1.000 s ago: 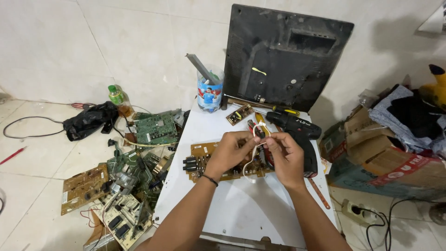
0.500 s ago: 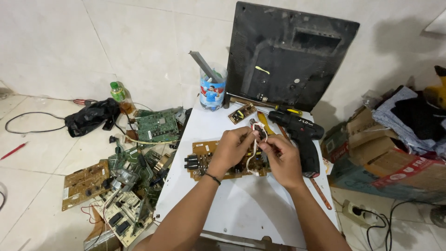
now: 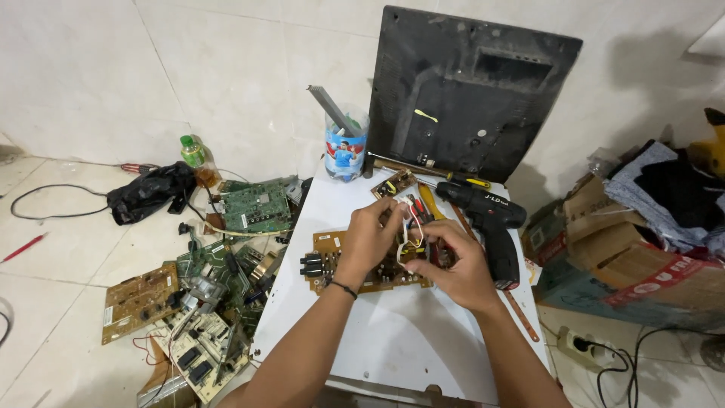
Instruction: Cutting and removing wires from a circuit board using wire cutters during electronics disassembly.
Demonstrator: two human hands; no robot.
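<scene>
Both hands are working over a brown circuit board lying near the middle of the white table. The left hand is pinching a bundle of white and red wires above the board, grip closed on the wires. The right hand is pressing on the board's right end, fingers curled; whether its grip is clamped on anything cannot be told.

Just to the right, a black cordless drill is lying along the table's right edge. A small circuit board and a yellow-handled screwdriver are crowding the far edge. A printed plastic cup is standing at the far left corner; a black monitor back panel is leaning against the wall. Scrap circuit boards are littering the floor left of the table.
</scene>
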